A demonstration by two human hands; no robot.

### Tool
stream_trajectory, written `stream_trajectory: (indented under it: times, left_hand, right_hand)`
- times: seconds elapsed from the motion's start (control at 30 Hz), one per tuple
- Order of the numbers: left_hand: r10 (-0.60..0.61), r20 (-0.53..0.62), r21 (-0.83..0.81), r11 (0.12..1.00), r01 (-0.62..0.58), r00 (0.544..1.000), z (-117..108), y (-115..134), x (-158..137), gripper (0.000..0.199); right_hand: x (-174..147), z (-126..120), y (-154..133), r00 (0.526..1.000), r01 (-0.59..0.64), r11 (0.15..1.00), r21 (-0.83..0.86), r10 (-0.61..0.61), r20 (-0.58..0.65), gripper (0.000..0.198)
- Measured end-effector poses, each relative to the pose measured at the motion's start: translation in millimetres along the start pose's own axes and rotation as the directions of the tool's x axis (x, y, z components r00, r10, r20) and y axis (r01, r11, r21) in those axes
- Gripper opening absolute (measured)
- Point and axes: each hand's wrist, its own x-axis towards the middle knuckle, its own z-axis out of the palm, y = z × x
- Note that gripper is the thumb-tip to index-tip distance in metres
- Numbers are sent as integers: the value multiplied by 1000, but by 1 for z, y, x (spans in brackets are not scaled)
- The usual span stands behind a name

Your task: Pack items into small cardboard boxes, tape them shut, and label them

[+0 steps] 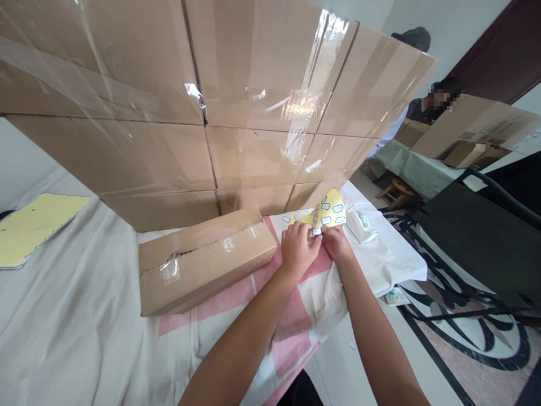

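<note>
Labels (326, 220) with blue borders and pale centres are covering a yellow sheet (332, 199); any writing on them is remaining too small to read. A white packet (360, 225) to the right of the sheet is carrying faint print, likewise illegible at this scale.

The yellow sheet is showing its labels in loose rows, set at differing angles. Its right portion is curling upward, and a paler portion is extending leftward, partly behind the fingers. One label is lying at the near edge, between the fingertips of the two hands.

The long axis is running mainly from left to right, rising slightly toward the right; the curled end is pointing up and to the right.

The grip of the left hand (297, 245) is clamping the near edge with thumb and fingers. The grip of the right hand (337, 242) is pinching the same edge, just beside the left.

The yellow sheet is occupying a position over pink-and-white cloth (291, 316), in front of stacked cartons (253, 96) and to the right of a long brown box (207, 259), which is bearing clear tape.
</note>
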Motion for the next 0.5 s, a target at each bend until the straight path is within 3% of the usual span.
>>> stream_trajectory:
  times: [0.1,0.5]
  left_hand:
    - [0,-10,-29,1000,0,1000,-2,2,-1,30]
    - [-69,3,-106,992,69,998,-8,0,2,9]
  right_hand:
    - [-1,0,0,1000,-13,1000,-14,13,-1,19]
    - [-1,-4,8,997,-23,999,-48,27,67,17]
